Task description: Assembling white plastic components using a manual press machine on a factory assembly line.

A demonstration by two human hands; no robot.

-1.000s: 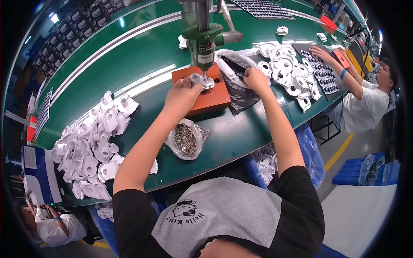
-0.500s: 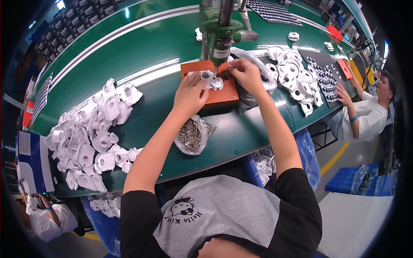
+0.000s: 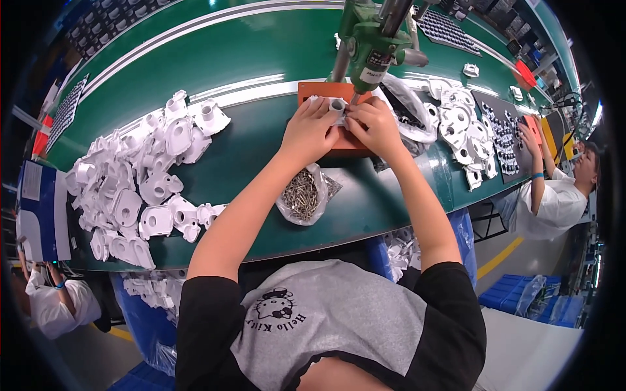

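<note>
A white molded plastic part [image 3: 336, 105] with a round tube opening sits on the orange block [image 3: 316, 88], under the green bench press [image 3: 373, 57]. My left hand [image 3: 309, 132] is closed over the part's left side and holds it. My right hand [image 3: 376, 128] is at the part's right side, just below the press's tip. Its thumb and fingers are pinched together, and whatever is between them is hidden. Close in front of the block, a clear plastic bag [image 3: 321, 210] holds many small metal screws [image 3: 300, 197].
A large heap of white plastic parts [image 3: 156, 187] covers the left of the green table [image 3: 254, 32]. More white parts [image 3: 464, 130] lie at right, beside a clear bag [image 3: 417, 133] and a dark tray of small parts [image 3: 505, 140]. A co-worker [image 3: 554, 195] works at far right.
My right hand has come left and down from beside the press to the part, close to my left hand. The whole view has shifted, so the press appears further right.
</note>
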